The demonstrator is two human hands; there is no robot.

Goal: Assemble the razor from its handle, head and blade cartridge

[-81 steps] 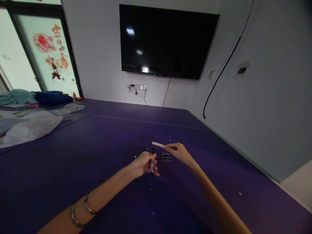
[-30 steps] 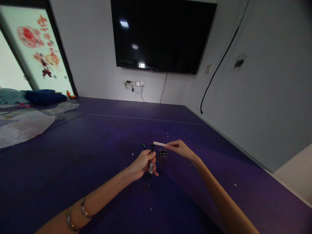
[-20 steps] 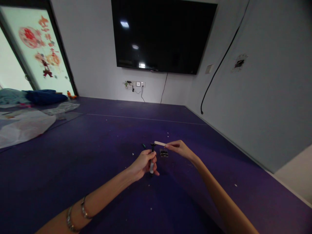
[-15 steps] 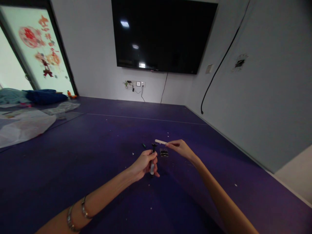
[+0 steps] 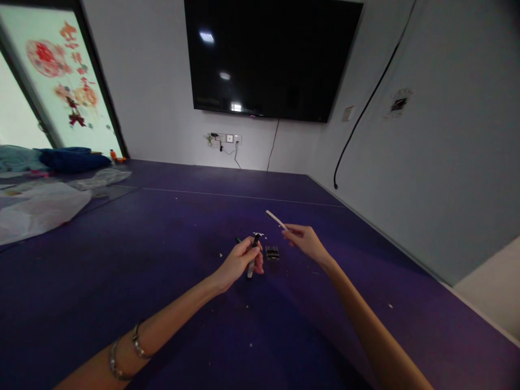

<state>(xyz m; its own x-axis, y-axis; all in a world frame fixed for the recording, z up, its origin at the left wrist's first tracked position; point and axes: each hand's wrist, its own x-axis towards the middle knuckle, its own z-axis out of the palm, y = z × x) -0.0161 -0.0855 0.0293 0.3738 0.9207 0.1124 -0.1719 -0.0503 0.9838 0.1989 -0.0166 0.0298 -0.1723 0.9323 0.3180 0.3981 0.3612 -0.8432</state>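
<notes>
My left hand [image 5: 242,260] is wrapped round a razor [image 5: 251,267] with a light grey handle and a T-shaped head pointing up and away. In my right hand [image 5: 304,239] a slim white stick [image 5: 275,219] is pinched at its near end, its free end slanting up to the left. The stick and the razor are apart. Between and just below the hands lies a small clear case with dark pieces inside [image 5: 272,253]. A small dark green item [image 5: 238,239] shows partly behind my left hand.
The purple surface [image 5: 170,238] carries scattered white bits. Clear plastic sheeting [image 5: 44,211] and a dark blue cloth [image 5: 75,159] lie at the far left. A black cable [image 5: 357,122] hangs along the right wall, and a large television [image 5: 272,59] is mounted ahead.
The white stick has moved up and away from the razor's head and now tilts more steeply. My left hand has risen slightly, turning the razor so its head looks brighter.
</notes>
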